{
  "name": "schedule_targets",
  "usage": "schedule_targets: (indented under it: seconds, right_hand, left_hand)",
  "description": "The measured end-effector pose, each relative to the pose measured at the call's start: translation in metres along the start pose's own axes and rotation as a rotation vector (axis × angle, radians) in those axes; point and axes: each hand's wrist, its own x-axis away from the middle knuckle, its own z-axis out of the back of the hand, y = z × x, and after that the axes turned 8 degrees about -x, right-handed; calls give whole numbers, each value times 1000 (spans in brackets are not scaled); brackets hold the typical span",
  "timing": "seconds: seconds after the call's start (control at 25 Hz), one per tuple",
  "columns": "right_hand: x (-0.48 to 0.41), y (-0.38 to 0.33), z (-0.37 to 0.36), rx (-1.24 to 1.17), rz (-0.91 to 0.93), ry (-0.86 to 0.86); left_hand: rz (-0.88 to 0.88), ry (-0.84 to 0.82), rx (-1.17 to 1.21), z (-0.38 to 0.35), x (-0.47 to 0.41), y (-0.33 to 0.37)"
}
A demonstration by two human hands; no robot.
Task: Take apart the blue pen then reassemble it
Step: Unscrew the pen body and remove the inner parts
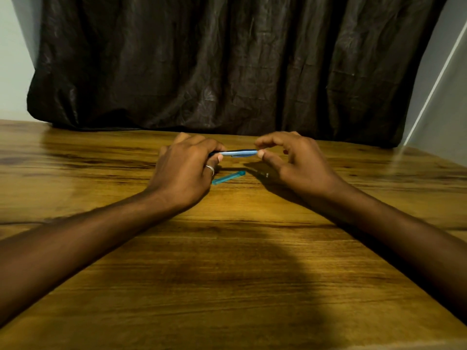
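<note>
I hold the blue pen barrel level above the wooden table, between both hands. My left hand, with a ring on one finger, grips the barrel's left end, where a dark tip pokes out. My right hand pinches the right end between thumb and forefinger. The translucent blue pen cap lies loose on the table just below the barrel, slanting up to the right. A small dark pen part with a pale tip lies on the table under my right hand, partly in shadow.
A dark crumpled curtain hangs along the table's far edge. Pale walls flank it on the left and right. My forearms rest over the near part of the table, with a broad shadow between them.
</note>
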Motion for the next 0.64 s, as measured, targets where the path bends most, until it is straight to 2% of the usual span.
schedule_targets:
  seconds: [0.2,0.48,0.56,0.64]
  right_hand:
    - [-8,-16,-8,-69,11,-4]
    - [-45,-31,-18,-135,29,-100]
    - [-48,-23,-16,-45,11,-131]
    - [-43,-16,-16,170,27,-301]
  left_hand:
    - [-13,33,22,4,1,1]
    - [-1,-6,-127,5,-4,-8]
    - [67,-8,-134,7,-5,-15]
    - [136,6,-134,8,-6,-22]
